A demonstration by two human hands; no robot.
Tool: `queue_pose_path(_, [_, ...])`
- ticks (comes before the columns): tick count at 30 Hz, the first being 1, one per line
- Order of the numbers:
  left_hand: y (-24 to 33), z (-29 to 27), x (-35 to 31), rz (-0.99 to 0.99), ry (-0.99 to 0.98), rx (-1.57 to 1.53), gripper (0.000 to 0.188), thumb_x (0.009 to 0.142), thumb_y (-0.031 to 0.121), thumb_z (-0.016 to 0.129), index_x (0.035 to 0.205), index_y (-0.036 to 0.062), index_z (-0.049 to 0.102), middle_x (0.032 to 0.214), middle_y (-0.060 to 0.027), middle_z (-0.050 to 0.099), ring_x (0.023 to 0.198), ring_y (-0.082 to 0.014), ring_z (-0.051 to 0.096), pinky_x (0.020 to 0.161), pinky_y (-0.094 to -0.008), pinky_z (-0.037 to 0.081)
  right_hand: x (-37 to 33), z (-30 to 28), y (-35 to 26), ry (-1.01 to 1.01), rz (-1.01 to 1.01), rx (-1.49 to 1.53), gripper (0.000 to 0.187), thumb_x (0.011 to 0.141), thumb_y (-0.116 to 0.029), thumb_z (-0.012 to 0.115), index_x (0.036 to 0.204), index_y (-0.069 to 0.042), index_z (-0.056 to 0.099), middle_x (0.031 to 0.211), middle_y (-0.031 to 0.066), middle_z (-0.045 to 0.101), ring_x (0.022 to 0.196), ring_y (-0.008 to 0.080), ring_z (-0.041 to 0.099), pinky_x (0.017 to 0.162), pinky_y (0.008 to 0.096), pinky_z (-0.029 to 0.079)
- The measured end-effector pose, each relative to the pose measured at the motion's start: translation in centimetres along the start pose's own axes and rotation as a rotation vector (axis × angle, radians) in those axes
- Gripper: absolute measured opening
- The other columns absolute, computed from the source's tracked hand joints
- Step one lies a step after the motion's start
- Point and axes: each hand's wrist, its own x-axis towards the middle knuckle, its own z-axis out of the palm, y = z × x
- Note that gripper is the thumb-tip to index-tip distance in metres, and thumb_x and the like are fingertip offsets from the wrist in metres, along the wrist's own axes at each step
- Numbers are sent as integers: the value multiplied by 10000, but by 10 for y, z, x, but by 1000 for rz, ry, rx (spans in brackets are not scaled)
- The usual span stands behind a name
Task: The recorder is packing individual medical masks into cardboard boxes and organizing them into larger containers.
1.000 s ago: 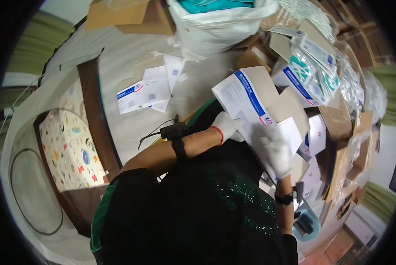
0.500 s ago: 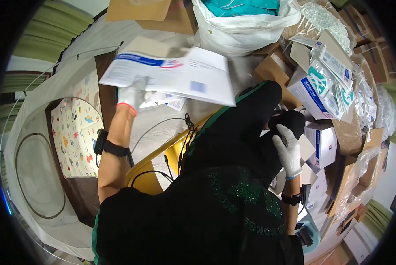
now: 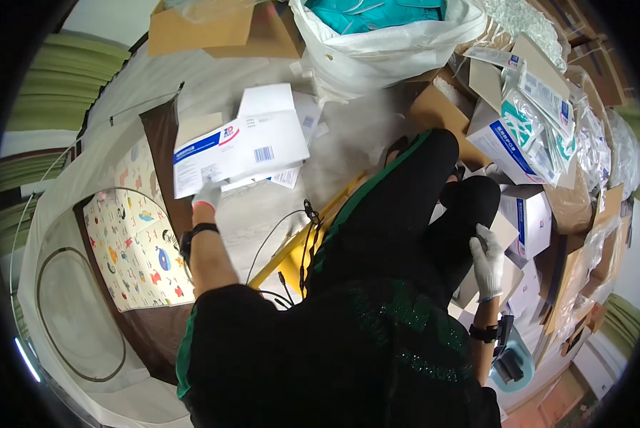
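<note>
A flattened white cardboard box (image 3: 280, 153) with a blue band lies low on the floor at the left, over other flat white pieces. My left hand (image 3: 207, 194), in a white glove, holds it by its near edge; the fingertips are partly blurred against the print. My right hand (image 3: 487, 262), also gloved, hangs beside my right knee with its fingers loosely apart and nothing in it. The nearest thing to it is a white box (image 3: 530, 225) with a blue stripe.
An open white box (image 3: 502, 151) holds several teal-and-white packets at the right. A white sack (image 3: 377, 60) of teal cloth stands ahead, beside a brown carton (image 3: 198, 32). Black cables (image 3: 309, 214) hang over a yellow stool (image 3: 284, 250). A tent (image 3: 56, 235) is at the left.
My left hand has lowered the flattened box toward the floor pieces, and the box has swung a little nearer to me. My right hand has shifted slightly right and down.
</note>
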Motion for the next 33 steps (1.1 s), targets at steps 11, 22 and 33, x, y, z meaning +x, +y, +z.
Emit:
queue_pose_path(11, [185, 144, 48, 405, -555, -982, 307, 955, 189, 524, 1221, 36, 538, 1102, -161, 630, 955, -355, 626, 781, -427, 528, -57, -7, 109, 322, 245, -257, 299, 904, -206, 629, 1107, 12, 647, 1019, 176, 701, 947, 246, 678, 866, 329, 519])
queue_pose_path(22, [399, -16, -51, -47, -852, -1196, 270, 907, 153, 607, 1118, -9, 560, 983, -176, 636, 822, -261, 653, 669, -348, 532, -150, 68, 229, -96, 594, -378, 322, 864, -326, 537, 893, -53, 704, 925, 202, 681, 888, 403, 637, 793, 441, 508])
queue_pose_path(33, [406, -26, -42, 353, -637, -740, 289, 953, 170, 499, 1132, 11, 661, 951, -47, 657, 761, -180, 608, 670, -312, 500, -80, 47, 240, 333, 696, 37, 266, 789, -237, 559, 841, -23, 708, 795, 202, 688, 739, 329, 679, 710, 407, 534])
